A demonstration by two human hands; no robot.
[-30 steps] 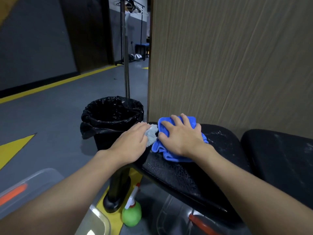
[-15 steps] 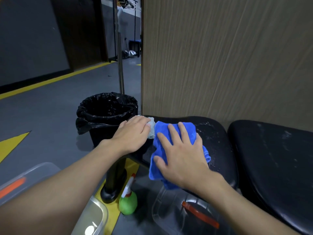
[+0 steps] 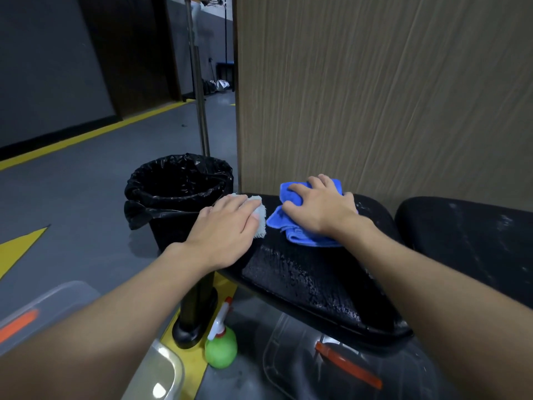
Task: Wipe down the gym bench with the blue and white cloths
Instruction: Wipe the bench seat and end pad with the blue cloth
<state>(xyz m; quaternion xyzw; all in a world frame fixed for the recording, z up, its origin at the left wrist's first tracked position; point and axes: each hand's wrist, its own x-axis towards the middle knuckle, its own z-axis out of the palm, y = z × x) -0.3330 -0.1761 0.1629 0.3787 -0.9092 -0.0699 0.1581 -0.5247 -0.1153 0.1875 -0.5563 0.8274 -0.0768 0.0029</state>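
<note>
The right hand (image 3: 320, 206) has slid the blue cloth (image 3: 300, 236) from the near edge of the gym bench (image 3: 302, 281) back to its far edge; the left hand (image 3: 227, 226) stays put. Both palms press flat, clasping nothing. The blue cloth bunches under the right palm, long axis pointing away from the person; the white cloth (image 3: 260, 216) peeks out beside the left fingertips.

Bare forearms reach forward, palms down. Left hand (image 3: 227, 226) flat, fingers together. Right hand (image 3: 320, 209) just beside it, slightly farther forward, fingers spread, lightly bent.
</note>
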